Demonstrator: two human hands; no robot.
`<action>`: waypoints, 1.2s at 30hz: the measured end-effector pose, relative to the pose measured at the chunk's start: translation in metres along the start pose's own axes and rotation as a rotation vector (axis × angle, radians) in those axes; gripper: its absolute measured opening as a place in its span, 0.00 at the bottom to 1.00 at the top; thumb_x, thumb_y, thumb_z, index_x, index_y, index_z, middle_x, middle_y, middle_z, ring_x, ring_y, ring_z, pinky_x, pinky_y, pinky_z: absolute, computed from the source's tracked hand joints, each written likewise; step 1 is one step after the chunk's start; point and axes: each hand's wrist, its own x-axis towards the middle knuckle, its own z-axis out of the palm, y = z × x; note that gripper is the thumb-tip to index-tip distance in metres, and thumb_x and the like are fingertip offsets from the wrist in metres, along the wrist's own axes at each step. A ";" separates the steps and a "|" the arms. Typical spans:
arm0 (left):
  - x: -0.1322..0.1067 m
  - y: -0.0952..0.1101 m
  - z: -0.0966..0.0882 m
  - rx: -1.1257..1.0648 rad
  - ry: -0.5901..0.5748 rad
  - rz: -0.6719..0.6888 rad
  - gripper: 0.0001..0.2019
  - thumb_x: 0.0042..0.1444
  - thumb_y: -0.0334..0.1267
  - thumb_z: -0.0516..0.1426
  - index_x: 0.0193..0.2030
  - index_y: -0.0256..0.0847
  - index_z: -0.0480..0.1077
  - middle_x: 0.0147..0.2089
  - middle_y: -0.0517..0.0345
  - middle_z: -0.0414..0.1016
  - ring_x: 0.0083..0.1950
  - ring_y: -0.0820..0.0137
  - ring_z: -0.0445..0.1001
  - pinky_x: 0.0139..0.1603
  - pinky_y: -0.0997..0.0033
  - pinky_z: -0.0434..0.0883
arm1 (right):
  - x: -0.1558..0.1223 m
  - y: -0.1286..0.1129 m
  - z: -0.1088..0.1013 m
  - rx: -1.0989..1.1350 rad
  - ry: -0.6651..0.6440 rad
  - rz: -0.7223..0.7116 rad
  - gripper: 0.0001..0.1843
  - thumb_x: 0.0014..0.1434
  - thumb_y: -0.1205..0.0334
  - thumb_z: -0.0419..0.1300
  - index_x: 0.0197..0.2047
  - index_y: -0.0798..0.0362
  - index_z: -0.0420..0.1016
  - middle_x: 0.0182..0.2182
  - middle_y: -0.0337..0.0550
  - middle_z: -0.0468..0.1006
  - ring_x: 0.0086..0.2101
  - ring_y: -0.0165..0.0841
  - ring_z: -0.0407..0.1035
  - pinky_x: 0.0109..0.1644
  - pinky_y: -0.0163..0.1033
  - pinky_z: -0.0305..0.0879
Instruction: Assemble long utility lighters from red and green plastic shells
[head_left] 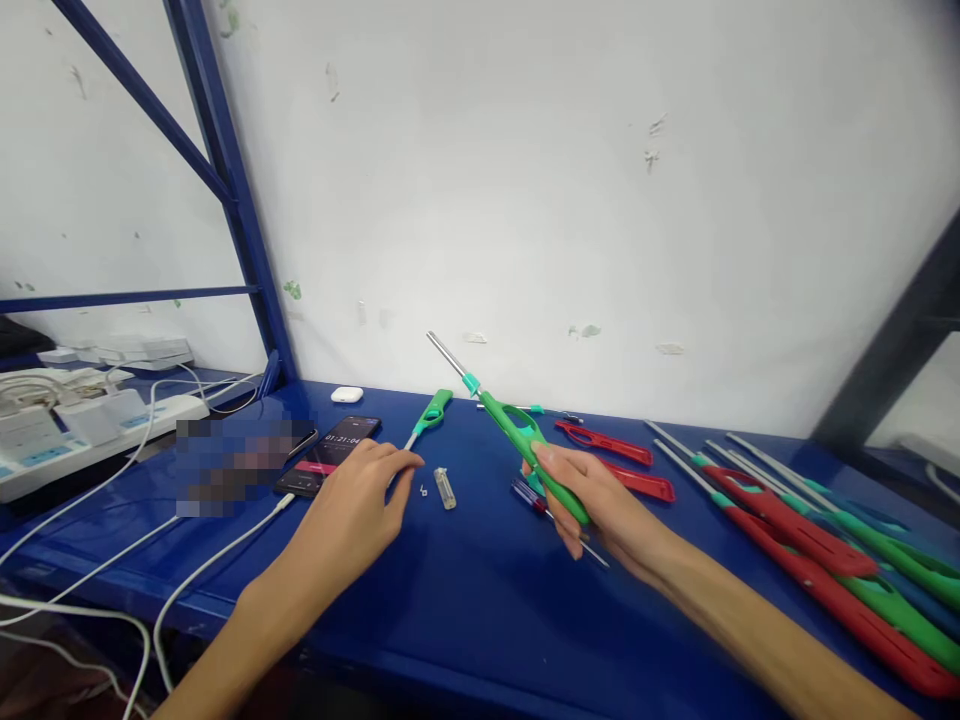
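My right hand (592, 495) is closed round the handle of a green long-necked lighter (517, 430), its metal tube pointing up and left. A screwdriver (529, 495) with a clear blue handle passes behind those fingers; whether they grip it too, I cannot tell. My left hand (367, 495) has thumb and forefinger curled at the metal tube of a second green lighter (433, 408), whose handle points away from me. Between my hands a small clear fuel tank (445, 489) lies on the blue table, with a tiny white part (424, 491) beside it.
Red lighter shells (641, 482) lie behind my right hand. Several red, green and blue lighters (810, 580) are heaped at the right. A phone showing a timer (341, 450), a white earbud case (347, 395), cables and a power strip (105, 440) occupy the left. A wall stands behind.
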 end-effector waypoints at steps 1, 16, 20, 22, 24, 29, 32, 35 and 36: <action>0.001 -0.003 0.002 0.020 -0.069 -0.032 0.15 0.68 0.37 0.50 0.49 0.42 0.79 0.45 0.51 0.81 0.51 0.56 0.75 0.51 0.56 0.72 | 0.000 0.001 0.001 0.003 0.013 0.006 0.27 0.65 0.35 0.57 0.42 0.53 0.71 0.13 0.28 0.65 0.13 0.26 0.61 0.19 0.30 0.53; 0.005 -0.013 0.022 0.181 -0.320 -0.052 0.13 0.71 0.34 0.50 0.54 0.46 0.74 0.49 0.53 0.77 0.47 0.58 0.80 0.43 0.64 0.69 | 0.000 -0.005 0.005 -0.056 0.042 0.079 0.29 0.61 0.34 0.60 0.43 0.54 0.74 0.14 0.31 0.68 0.16 0.26 0.60 0.21 0.31 0.53; 0.004 -0.016 0.022 0.200 -0.324 -0.046 0.12 0.72 0.35 0.50 0.51 0.46 0.74 0.48 0.55 0.76 0.45 0.59 0.80 0.39 0.65 0.67 | -0.001 -0.005 0.005 -0.067 0.031 0.093 0.29 0.60 0.33 0.61 0.44 0.54 0.74 0.15 0.31 0.67 0.16 0.26 0.60 0.20 0.30 0.54; 0.005 -0.016 0.023 0.210 -0.322 -0.046 0.11 0.72 0.36 0.50 0.49 0.46 0.74 0.47 0.56 0.75 0.44 0.60 0.79 0.38 0.66 0.66 | -0.001 -0.006 0.006 -0.066 0.037 0.100 0.29 0.60 0.33 0.61 0.44 0.54 0.74 0.15 0.31 0.68 0.16 0.26 0.60 0.20 0.30 0.52; 0.006 -0.016 0.024 0.222 -0.320 -0.047 0.10 0.72 0.36 0.50 0.46 0.45 0.73 0.46 0.56 0.75 0.43 0.61 0.79 0.38 0.67 0.65 | 0.000 -0.006 0.006 -0.063 0.042 0.110 0.29 0.60 0.33 0.61 0.45 0.54 0.74 0.14 0.31 0.68 0.16 0.26 0.59 0.19 0.30 0.51; 0.007 -0.015 0.026 0.258 -0.325 -0.047 0.10 0.72 0.36 0.49 0.44 0.43 0.71 0.44 0.55 0.74 0.41 0.61 0.78 0.36 0.67 0.64 | 0.000 -0.003 0.005 -0.042 0.038 0.104 0.31 0.62 0.33 0.58 0.49 0.54 0.74 0.15 0.31 0.67 0.16 0.26 0.60 0.20 0.30 0.52; 0.006 -0.015 0.027 0.276 -0.325 -0.048 0.09 0.72 0.36 0.48 0.44 0.43 0.69 0.45 0.55 0.74 0.40 0.62 0.78 0.35 0.67 0.63 | 0.000 0.001 0.004 0.003 0.029 0.108 0.33 0.65 0.31 0.53 0.48 0.55 0.76 0.14 0.31 0.66 0.15 0.26 0.59 0.20 0.31 0.54; 0.006 -0.015 0.027 0.292 -0.331 -0.049 0.09 0.72 0.35 0.48 0.44 0.42 0.69 0.46 0.54 0.74 0.39 0.62 0.78 0.34 0.67 0.63 | 0.001 0.004 0.004 0.037 0.006 0.115 0.35 0.66 0.31 0.49 0.48 0.56 0.77 0.14 0.33 0.67 0.15 0.27 0.60 0.20 0.31 0.54; 0.006 -0.015 0.027 0.296 -0.334 -0.050 0.09 0.72 0.35 0.48 0.44 0.42 0.68 0.46 0.54 0.74 0.38 0.62 0.78 0.34 0.67 0.63 | 0.001 0.004 0.004 0.044 -0.003 0.116 0.36 0.66 0.31 0.48 0.48 0.56 0.77 0.15 0.34 0.67 0.15 0.27 0.60 0.20 0.31 0.54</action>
